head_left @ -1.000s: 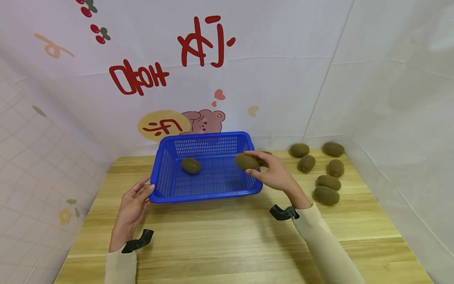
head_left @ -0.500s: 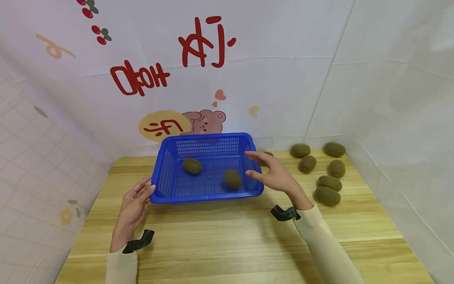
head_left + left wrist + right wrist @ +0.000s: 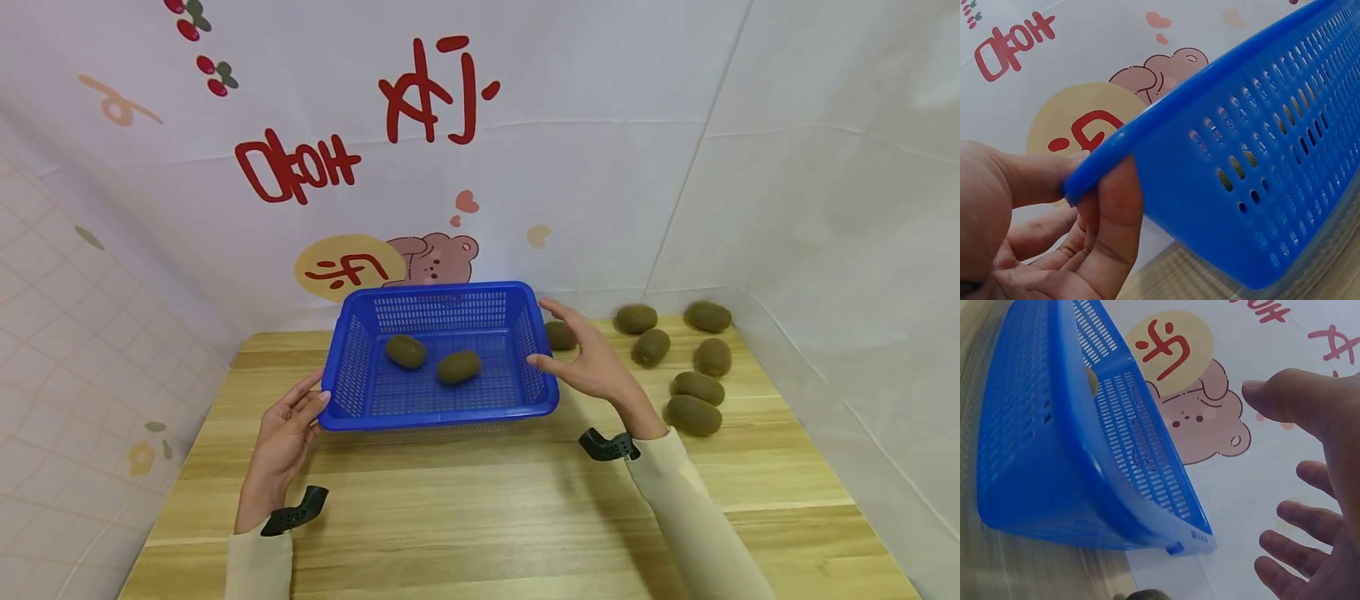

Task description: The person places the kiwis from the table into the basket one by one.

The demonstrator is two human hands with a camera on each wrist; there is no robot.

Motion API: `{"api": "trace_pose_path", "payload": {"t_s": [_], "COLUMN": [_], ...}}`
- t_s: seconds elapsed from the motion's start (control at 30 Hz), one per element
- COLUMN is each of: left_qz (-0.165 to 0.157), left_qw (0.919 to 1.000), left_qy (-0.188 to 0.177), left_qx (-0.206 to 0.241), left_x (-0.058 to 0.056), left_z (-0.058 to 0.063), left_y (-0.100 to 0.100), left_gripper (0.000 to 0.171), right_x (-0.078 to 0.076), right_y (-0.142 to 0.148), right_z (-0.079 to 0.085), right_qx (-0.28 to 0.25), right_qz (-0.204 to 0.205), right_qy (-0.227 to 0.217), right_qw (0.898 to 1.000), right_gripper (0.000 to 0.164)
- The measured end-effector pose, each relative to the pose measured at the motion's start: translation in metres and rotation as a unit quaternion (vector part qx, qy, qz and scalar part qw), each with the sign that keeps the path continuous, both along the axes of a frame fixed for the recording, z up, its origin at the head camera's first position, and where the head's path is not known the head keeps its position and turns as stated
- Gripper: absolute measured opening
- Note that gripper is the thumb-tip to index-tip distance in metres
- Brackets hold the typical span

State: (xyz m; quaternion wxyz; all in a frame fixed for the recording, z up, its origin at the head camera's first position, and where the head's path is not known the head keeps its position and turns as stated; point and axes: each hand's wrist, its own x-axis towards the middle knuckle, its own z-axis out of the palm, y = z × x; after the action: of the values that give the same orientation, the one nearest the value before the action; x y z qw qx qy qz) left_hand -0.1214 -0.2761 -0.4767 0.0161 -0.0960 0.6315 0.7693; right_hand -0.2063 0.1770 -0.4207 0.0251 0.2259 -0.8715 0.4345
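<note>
In the head view a blue plastic basket [image 3: 442,415] stands on the table with two kiwis inside, one kiwi [image 3: 406,352] to the left and another kiwi [image 3: 459,367] near the middle. My left hand [image 3: 285,437] pinches the basket's left front corner; the left wrist view shows the thumb over the rim [image 3: 1104,164] and a finger beneath it. My right hand [image 3: 592,358] hovers by the basket's right rim, fingers spread and holding nothing. Below and behind it lies a kiwi [image 3: 560,336], partly hidden by the hand.
Several more kiwis [image 3: 693,414] lie on the right side of the wooden table [image 3: 450,517]. A printed white cloth wall [image 3: 600,167] rises directly behind the basket, and cloth walls flank both sides.
The kiwi in my right hand dropped into the basket and rolled left toward the other one. My right hand opened and moved slightly right, off the basket. The left hand kept its grip.
</note>
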Motion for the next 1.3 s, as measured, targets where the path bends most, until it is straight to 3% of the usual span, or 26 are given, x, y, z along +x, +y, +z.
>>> {"api": "trace_pose_path", "payload": {"t_s": [0.3, 0.6, 1.3], "left_qz": [-0.003, -0.001, -0.003], "left_qw": [1.0, 1.0, 0.9998], "left_qy": [0.004, -0.001, 0.003], "left_qx": [0.007, 0.005, 0.02], "left_x": [0.0, 0.0, 0.002], "left_z": [-0.001, -0.001, 0.0], "left_y": [0.0, 0.001, 0.0], "left_gripper": [0.066, 0.066, 0.066], "right_x": [-0.014, -0.023, -0.053], "right_y": [0.014, 0.032, 0.057], "right_z": [-0.011, -0.027, -0.066], "right_qx": [0.014, 0.017, 0.039], "right_qz": [-0.034, -0.082, -0.128], "right_qy": [0.002, -0.038, -0.102], "right_qw": [0.999, 0.996, 0.986], "right_gripper": [0.093, 0.101, 0.112]}}
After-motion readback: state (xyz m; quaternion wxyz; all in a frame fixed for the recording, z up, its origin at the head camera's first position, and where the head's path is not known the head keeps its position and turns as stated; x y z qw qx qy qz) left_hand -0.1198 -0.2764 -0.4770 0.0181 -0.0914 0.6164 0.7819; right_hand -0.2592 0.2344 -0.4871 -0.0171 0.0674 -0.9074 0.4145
